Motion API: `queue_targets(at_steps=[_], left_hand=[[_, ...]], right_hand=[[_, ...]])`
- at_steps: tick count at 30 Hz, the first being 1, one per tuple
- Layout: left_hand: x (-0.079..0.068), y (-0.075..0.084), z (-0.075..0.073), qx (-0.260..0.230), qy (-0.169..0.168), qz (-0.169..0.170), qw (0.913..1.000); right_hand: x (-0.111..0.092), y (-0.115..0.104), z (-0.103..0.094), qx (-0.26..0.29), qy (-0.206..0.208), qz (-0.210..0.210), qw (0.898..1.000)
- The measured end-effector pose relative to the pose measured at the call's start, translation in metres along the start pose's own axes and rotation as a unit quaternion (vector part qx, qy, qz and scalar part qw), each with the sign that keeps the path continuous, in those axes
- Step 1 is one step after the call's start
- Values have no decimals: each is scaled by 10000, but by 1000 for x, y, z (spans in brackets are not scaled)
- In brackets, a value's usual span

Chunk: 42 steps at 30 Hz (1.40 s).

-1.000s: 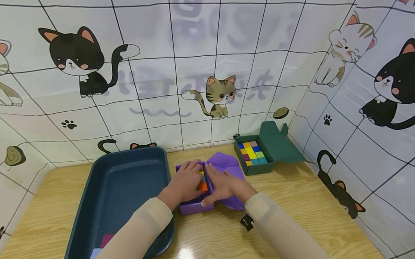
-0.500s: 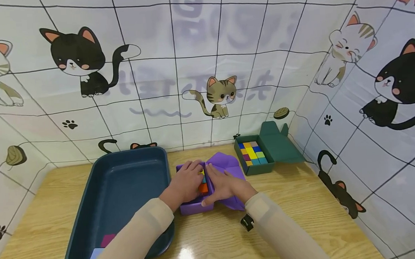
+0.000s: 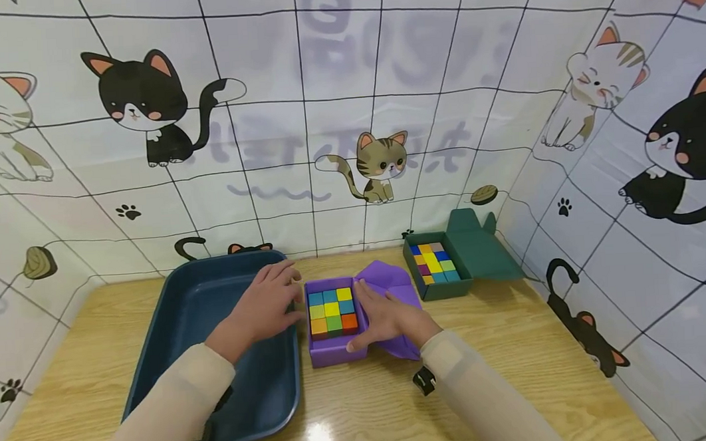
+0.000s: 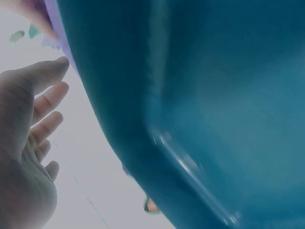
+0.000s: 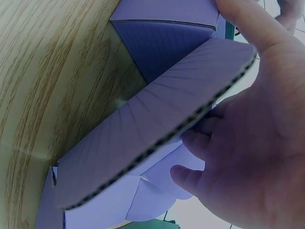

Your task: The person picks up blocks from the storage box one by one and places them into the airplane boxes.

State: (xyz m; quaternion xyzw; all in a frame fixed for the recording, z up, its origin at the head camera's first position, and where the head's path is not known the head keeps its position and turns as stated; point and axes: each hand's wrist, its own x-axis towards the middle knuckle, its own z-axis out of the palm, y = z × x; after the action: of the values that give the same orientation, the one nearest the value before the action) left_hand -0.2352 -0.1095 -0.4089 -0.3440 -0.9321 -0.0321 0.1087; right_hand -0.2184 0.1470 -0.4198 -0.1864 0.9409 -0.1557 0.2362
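Observation:
My left hand [image 3: 261, 305] hovers over the right side of the dark blue tray [image 3: 272, 398], fingers loosely bent and nothing in them. In the left wrist view its fingers [image 4: 50, 126] hang spread beside the tray wall. To its right stands a small purple cardboard box [image 3: 339, 356], filled with rows of coloured cubes [image 3: 332, 309] in yellow, blue, green and orange. My right hand [image 3: 388, 315] rests along that box's right wall, thumb at the front corner and fingers stretched toward the back. Its folded-out purple lid [image 3: 386, 275] lies partly under this hand.
A dark green box [image 3: 446, 290] of coloured cubes stands at the back right, its lid [image 3: 489, 253] opened toward the wall. Cat-print sheeting [image 3: 270, 131] rises behind and beside the wooden table [image 3: 485, 347].
My left hand has lifted off the cubes and moved left over the tray, uncovering the rows in the purple box. The right hand stays at the box's wall.

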Motion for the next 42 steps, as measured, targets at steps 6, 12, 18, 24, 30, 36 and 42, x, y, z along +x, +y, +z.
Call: queue_targets(at_steps=[6, 12, 18, 24, 30, 36, 42], left_hand=[[-37, -36, -16, -110, 90, -292, 9995], [-73, -60, -27, -75, 17, -555, 9984], [-103, -73, -28, 44, 82, -665, 9977], [-132, -78, -22, 47, -91, -731, 9973], [-155, -77, -19, -136, -122, -725, 9972], [-170, -76, -13, -336, -269, -616, 9972], [-176, -73, -6, -584, -363, -550, 9961]], right_hand=[[0, 1, 0, 27, -10, -45, 10000], [-1, 0, -1, -36, -31, -48, 10000], [-2, -1, -2, -51, -36, -44, 10000], [-2, -1, -2, -95, -43, -25, 9999], [-2, -1, -1, -75, -43, -36, 10000], [-2, 0, -2, -57, -33, -23, 10000], [-2, 0, -2, -53, -38, -49, 10000]])
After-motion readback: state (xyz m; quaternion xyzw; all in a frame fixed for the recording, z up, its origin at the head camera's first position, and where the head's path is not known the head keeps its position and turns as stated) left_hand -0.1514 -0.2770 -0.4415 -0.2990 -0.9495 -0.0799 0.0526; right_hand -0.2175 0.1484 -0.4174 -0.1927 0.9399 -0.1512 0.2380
